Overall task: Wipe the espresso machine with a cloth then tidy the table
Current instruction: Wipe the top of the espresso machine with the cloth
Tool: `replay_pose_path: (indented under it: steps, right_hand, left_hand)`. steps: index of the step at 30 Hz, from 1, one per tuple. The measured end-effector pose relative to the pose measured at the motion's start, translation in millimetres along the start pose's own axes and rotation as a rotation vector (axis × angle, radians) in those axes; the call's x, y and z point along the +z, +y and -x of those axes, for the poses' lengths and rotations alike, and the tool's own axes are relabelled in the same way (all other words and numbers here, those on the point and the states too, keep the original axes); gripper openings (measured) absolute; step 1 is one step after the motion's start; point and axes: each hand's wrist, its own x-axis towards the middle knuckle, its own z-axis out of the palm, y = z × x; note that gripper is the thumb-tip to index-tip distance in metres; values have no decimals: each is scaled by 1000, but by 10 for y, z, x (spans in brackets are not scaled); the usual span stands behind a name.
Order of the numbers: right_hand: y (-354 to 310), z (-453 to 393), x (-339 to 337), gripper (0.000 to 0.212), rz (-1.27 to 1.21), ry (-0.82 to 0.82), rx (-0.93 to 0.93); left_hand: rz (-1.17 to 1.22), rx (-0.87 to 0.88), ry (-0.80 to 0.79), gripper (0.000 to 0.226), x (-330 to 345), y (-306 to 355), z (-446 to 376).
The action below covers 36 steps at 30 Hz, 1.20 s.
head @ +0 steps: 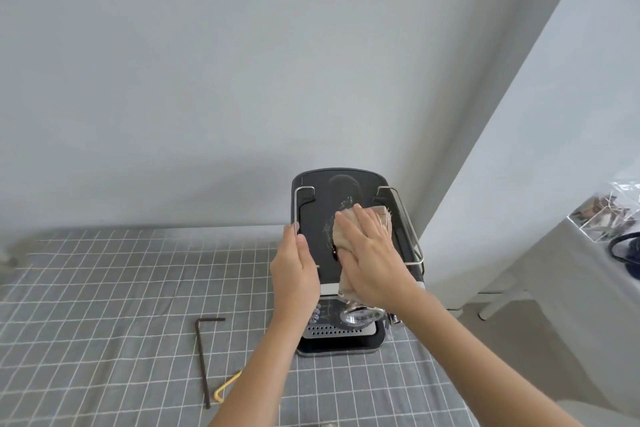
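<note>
Two hands are busy on top of the machine here, but biggest things first. The table (104,288) fills the lower half, covered in a grey cloth with a white grid, and it's pushed up against a plain pale wall (207,62).

The espresso machine (311,198) sits at the back right of the table, close to the wall. It's black, with silver rails along both sides of its flat top, and you can see the perforated drip tray at the front bottom.

The right hand (370,260) lies flat with the fingers spread, palm pressing a beige cloth (377,215) down onto the machine's top. So it's not really gripping, more pinning the cloth under an open palm. The cloth's frayed edge pokes out past the fingertips, and there's a wet-looking smear on the black surface right beside it.

The left hand (294,270) is on the machine's left edge, fingers curled loosely near the left rail. Can't tell whether it's actually clamped onto the rail or just resting there.

On the table left of the machine, well apart from it, lies a dark L-shaped hex key (202,357), and just beside its lower end is a small yellow looped thing (227,388), partly hidden by the left forearm.
</note>
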Motion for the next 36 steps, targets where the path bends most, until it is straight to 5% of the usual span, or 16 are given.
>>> replay_pose_path:
  steps: [8, 16, 21, 24, 28, 32, 36]
  right_hand:
    - [59, -859, 25, 39, 83, 28, -66]
    - [71, -355, -57, 32, 7, 18, -295]
    - [40, 55, -29, 49, -47, -7, -264]
    - [-46, 310, -69, 36, -110, 8, -296]
    - [-202, 554, -517, 36, -378, -108, -158]
    - [-146, 259, -1003, 30, -819, 206, 59]
    - [-11, -342, -988, 28, -764, 314, 231]
  left_hand:
    - [13, -25, 2, 39, -17, 48, 22]
    - [35, -57, -34, 39, -43, 91, 33]
    - [10, -32, -27, 41, -47, 48, 40]
    - [18, -24, -27, 41, -45, 43, 41]
    - [25, -28, -28, 40, -40, 63, 27]
    - [52, -54, -44, 41, -30, 117, 32]
    - [93, -82, -62, 41, -22, 118, 43]
